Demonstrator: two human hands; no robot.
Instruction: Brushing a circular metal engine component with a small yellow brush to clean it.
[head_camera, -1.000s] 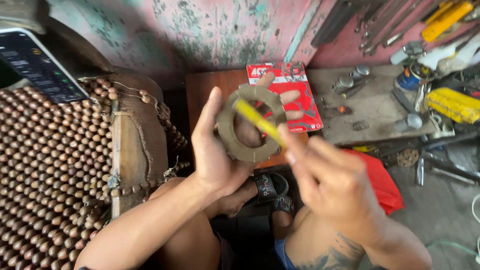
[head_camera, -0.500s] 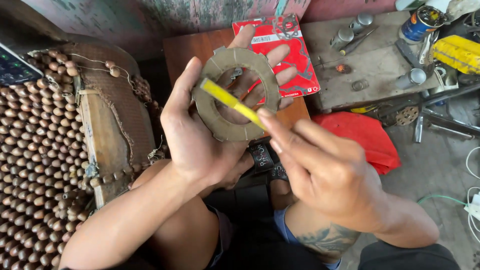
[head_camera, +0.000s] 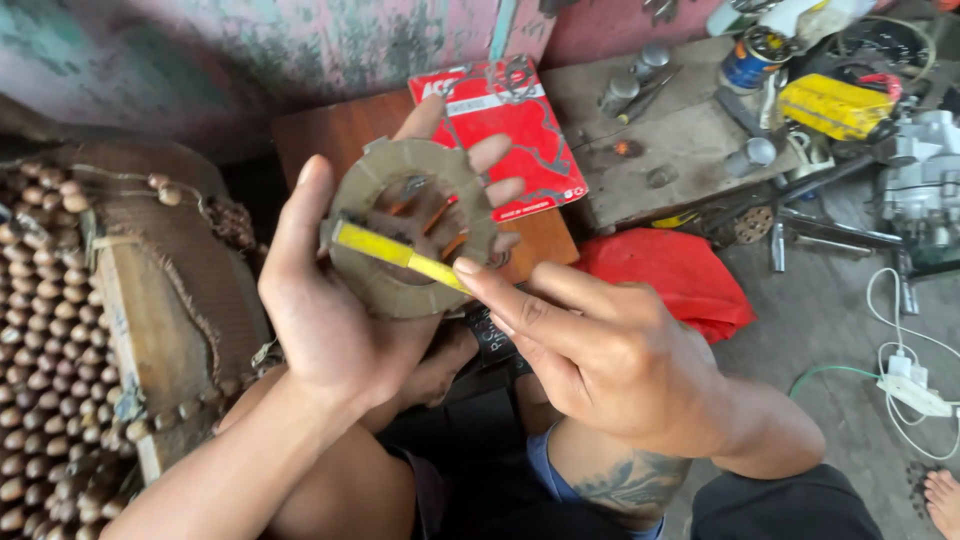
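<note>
Friction ring (head_camera: 372, 283), flat, tan-brown, notched on its outer edge, held up face-on to the camera in the left hand (head_camera: 335, 310). Thumb clamps the ring's left rim, fingers spread behind it and show through the centre hole. Left hand closed on the ring, not open.

Yellow strip tool (head_camera: 392, 250) lies flat across the ring face. Long axis runs from upper left near the left thumb down to lower right, into the right hand (head_camera: 600, 360). Right hand pinches the strip's lower-right end between thumb and forefinger, other fingers curled; closed on the tool.

Key relation: ring sits up and left of the right hand, just above the left palm; strip bridges the two hands diagonally, touching the ring. Left hand is nearer the ring, carrying it; right hand touches only the strip.

Beyond the hands: red flat packet (head_camera: 510, 135) on a wooden table (head_camera: 330, 135), directly behind the ring. Red cloth (head_camera: 680, 275) right of the right hand. Beaded seat cover (head_camera: 45, 350) left of the left arm.
</note>
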